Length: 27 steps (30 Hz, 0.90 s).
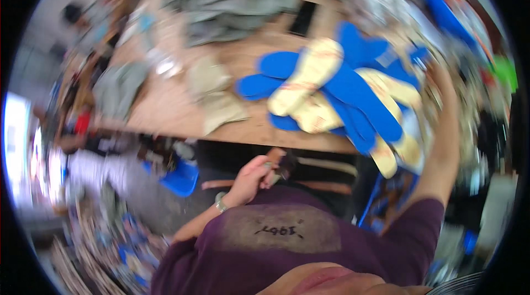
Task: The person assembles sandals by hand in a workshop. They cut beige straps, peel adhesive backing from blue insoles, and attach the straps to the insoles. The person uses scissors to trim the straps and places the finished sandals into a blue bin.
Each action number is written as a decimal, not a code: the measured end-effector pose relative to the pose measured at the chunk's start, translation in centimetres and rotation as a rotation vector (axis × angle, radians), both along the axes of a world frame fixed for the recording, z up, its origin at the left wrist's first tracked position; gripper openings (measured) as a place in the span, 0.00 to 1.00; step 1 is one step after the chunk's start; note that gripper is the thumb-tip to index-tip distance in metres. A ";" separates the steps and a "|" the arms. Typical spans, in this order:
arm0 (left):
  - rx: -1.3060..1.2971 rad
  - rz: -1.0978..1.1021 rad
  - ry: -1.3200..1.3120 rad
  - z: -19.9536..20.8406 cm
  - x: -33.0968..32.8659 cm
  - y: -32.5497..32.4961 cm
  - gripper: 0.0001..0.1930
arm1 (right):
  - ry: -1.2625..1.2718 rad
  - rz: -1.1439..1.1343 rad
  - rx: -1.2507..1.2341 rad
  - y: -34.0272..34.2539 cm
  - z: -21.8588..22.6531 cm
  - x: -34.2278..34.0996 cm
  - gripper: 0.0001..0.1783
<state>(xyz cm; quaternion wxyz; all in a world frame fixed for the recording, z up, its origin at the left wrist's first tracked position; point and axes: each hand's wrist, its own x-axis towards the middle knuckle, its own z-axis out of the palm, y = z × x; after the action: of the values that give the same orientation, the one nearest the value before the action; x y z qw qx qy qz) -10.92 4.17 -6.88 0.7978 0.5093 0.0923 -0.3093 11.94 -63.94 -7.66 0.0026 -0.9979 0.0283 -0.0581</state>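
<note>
L hand [255, 178] is just in front of the desk's [165, 102] near edge, grip closed on a small dark-brown item [286, 166] (blurred), prob. kept close to the body to stay handy. R hand [440, 76] is out by the right edge, near a blue piece [418, 54]; can't tell if grip's apart or together. Blue/cream insoles [343, 82] heaped twd near-right corner, some overhanging, prob. for quick reach.

I watch remotely through one fisheye view, worn on the person's head [365, 280], facing steeply down past the shirt [367, 242] onto the table [174, 110] close ahead, wide enough to catch both the left hand [256, 174] and right hand [437, 76].
</note>
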 end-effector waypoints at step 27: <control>-0.049 -0.152 -0.202 -0.4 -0.9 0.7 0.09 | -0.189 0.065 -0.504 1.1 15.9 -13.4 0.21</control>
<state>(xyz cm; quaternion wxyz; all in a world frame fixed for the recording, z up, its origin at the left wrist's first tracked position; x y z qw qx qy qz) -11.85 4.86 -7.28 0.7893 0.5239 -0.0349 -0.3183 -1.49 -62.81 8.22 -0.2416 -0.9576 -0.0196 -0.1559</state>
